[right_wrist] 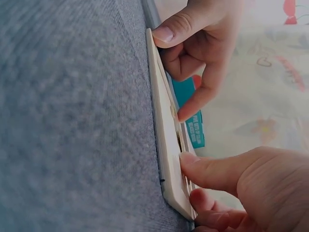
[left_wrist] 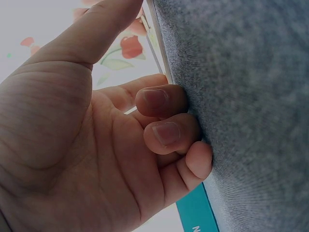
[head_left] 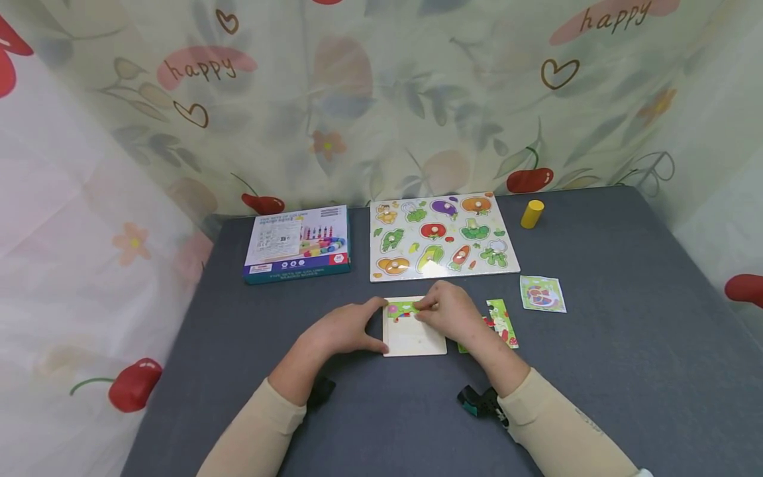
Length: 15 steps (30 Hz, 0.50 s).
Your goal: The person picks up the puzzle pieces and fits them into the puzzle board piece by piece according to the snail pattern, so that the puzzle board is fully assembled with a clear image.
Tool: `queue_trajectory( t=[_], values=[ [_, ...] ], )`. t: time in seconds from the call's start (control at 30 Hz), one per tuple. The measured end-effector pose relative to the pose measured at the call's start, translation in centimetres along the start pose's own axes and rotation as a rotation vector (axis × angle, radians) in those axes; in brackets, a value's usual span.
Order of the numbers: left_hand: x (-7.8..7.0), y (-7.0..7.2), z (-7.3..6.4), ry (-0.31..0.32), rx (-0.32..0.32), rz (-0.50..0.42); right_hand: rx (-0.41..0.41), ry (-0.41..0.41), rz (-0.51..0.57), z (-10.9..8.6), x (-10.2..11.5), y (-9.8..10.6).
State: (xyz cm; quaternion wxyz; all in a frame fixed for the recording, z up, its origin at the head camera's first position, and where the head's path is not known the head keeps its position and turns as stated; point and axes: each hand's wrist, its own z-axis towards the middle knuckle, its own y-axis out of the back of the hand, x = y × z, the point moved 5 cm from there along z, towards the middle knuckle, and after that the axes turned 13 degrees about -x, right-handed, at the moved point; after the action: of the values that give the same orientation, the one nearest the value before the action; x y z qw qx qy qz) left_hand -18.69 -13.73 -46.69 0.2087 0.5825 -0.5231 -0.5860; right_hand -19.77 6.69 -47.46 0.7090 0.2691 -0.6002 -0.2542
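A shallow wooden puzzle tray point(head_left: 415, 341) lies on the table, with a colourful strip of puzzle pieces point(head_left: 398, 309) along its far left side. My left hand point(head_left: 344, 327) holds the tray's left edge, thumb at the near corner and index finger at the far one. Its other fingers curl in against the palm in the left wrist view. Over the tray's far right part, my right hand point(head_left: 447, 313) pinches a puzzle piece, mostly hidden by the fingers. More green puzzle pieces point(head_left: 503, 322) lie right of the tray, partly under my right forearm.
A boxed bead set point(head_left: 296, 242) stands back left. Beside it lies a vegetable puzzle board point(head_left: 444, 236). A yellow cylinder point(head_left: 532, 214) stands at the back right, and a small picture card point(head_left: 543, 294) lies nearer. A patterned curtain point(head_left: 381, 99) hangs behind the table.
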Motion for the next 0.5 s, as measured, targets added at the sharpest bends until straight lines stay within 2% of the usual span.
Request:
queue_trajectory(
  t=[0.23,0.5],
  values=[
    [-0.3,0.2,0.0,-0.008,0.004,0.008,0.069,0.081,-0.072,-0.5,0.5,0.2],
    [-0.4,0.3,-0.1,-0.004,-0.003,-0.002,0.142,0.169,-0.088,-0.6,1.1,0.8]
  ],
)
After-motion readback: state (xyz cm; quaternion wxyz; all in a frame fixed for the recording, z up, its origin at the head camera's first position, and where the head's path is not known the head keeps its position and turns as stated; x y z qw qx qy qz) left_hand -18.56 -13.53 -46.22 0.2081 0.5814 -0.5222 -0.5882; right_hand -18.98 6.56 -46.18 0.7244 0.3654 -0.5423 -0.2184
